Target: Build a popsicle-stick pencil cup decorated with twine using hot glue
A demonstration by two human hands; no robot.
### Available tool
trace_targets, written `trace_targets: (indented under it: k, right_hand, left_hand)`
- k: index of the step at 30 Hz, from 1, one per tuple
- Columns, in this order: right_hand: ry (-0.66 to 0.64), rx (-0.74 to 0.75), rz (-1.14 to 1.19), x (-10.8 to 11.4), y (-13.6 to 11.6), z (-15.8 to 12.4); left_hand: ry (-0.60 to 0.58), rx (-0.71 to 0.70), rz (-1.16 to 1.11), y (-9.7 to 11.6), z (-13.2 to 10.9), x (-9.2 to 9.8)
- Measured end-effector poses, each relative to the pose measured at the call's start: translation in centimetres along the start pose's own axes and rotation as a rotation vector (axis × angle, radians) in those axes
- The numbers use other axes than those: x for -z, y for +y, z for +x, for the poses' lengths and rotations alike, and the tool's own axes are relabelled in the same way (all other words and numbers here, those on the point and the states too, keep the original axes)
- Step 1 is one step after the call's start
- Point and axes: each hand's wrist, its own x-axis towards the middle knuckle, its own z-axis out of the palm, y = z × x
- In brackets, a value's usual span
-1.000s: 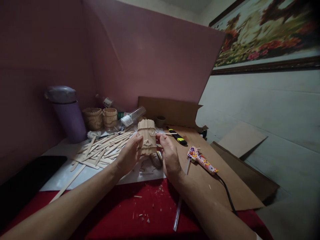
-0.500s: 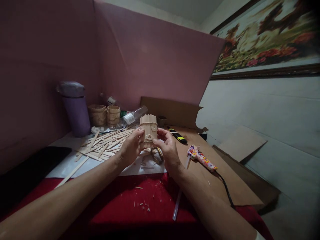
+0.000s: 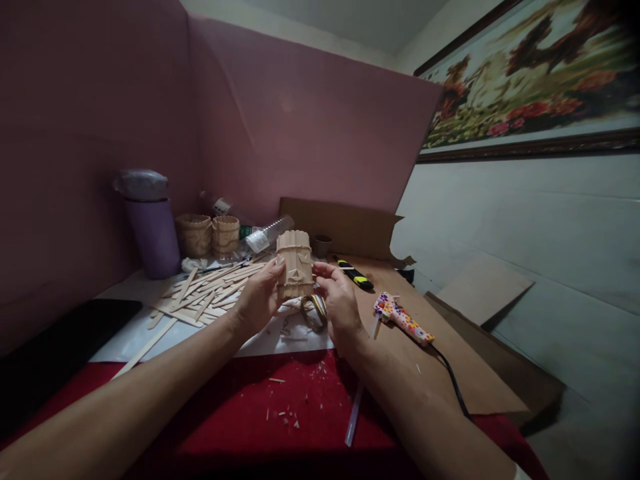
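Note:
A small cup covered with upright wooden sticks (image 3: 295, 263) is held up over the front of the white paper. Bands run round it near top and bottom, and small pieces sit on its side. My left hand (image 3: 259, 297) grips its left side, thumb in front. At its right side is my right hand (image 3: 340, 303), fingers bent against the edge. Scissors (image 3: 313, 312) lie just below the cup, between the hands. Many loose wooden sticks (image 3: 215, 293) are spread on the paper to the left.
Two stick-covered cups (image 3: 194, 235), a purple tumbler (image 3: 154, 233) and a plastic bottle (image 3: 270, 233) stand or lie behind. On the right, a yellow-black cutter (image 3: 356, 274) and a flowered glue gun (image 3: 404, 319) rest on cardboard (image 3: 450, 367). A glue stick (image 3: 354, 417) lies in front.
The cup has shifted slightly left and turned a little. My right thumb has moved off the cup's front toward its right edge.

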Motion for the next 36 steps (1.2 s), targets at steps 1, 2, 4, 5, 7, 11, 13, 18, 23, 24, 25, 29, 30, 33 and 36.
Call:
trace_targets:
  k: [1, 2, 4, 5, 7, 11, 13, 18, 23, 24, 25, 29, 30, 33, 36]
  right_hand:
    - [0.029, -0.015, -0.011, 0.0, 0.0, 0.1]
    - [0.045, -0.020, -0.027, 0.1, 0.0, 0.1]
    - [0.021, 0.004, -0.070, 0.1, 0.2, 0.1]
    - [-0.005, 0.028, -0.102, 0.1, 0.3, 0.1]
    - [-0.044, 0.086, -0.186, 0.1, 0.6, -0.2]
    - [-0.081, 0.150, -0.329, 0.0, 1.1, -0.6]
    - [-0.103, 0.142, -0.341, -0.1, 1.1, -0.8]
    - [-0.072, 0.091, -0.326, -0.1, 0.8, -0.8]
    - [-0.018, 0.089, -0.413, 0.1, 0.7, -0.6]
    - [-0.009, 0.094, -0.439, 0.2, 0.7, -0.7]
    - [0.000, 0.100, -0.466, 0.2, 0.6, -0.7]
    - [0.024, 0.120, -0.529, 0.0, 0.5, -0.9]
    - [0.026, 0.126, -0.532, 0.0, 0.6, -1.0]
    - [0.034, 0.161, -0.556, -0.1, 0.8, -1.1]
    - [0.039, 0.213, -0.575, 0.0, 0.9, -1.2]
  left_hand:
    - [0.004, 0.001, -0.017, 0.0, 0.1, 0.1]
    - [0.003, 0.007, -0.030, -0.1, 0.3, 0.3]
    - [0.002, 0.019, -0.045, -0.2, 0.5, 0.6]
    - [0.001, 0.019, -0.045, -0.3, 0.6, 0.8]
    - [-0.011, 0.007, -0.036, -0.5, 0.7, 1.0]
    - [-0.008, -0.042, 0.010, -0.9, 0.5, 1.1]
    - [0.009, -0.053, 0.054, -1.1, 0.4, 1.2]
    - [0.040, -0.012, 0.123, -1.0, 0.6, 1.6]
    - [0.107, -0.045, 0.127, -0.8, 0.8, 1.6]
    - [0.110, -0.047, 0.135, -0.8, 0.7, 1.5]
    - [0.111, -0.045, 0.143, -0.8, 0.7, 1.3]
    - [0.092, -0.036, 0.144, -1.0, 0.7, 1.2]
    - [0.088, -0.037, 0.142, -1.1, 0.7, 1.2]
    - [0.083, -0.052, 0.148, -1.1, 0.7, 1.1]
    - [0.095, -0.070, 0.160, -1.2, 0.6, 1.0]
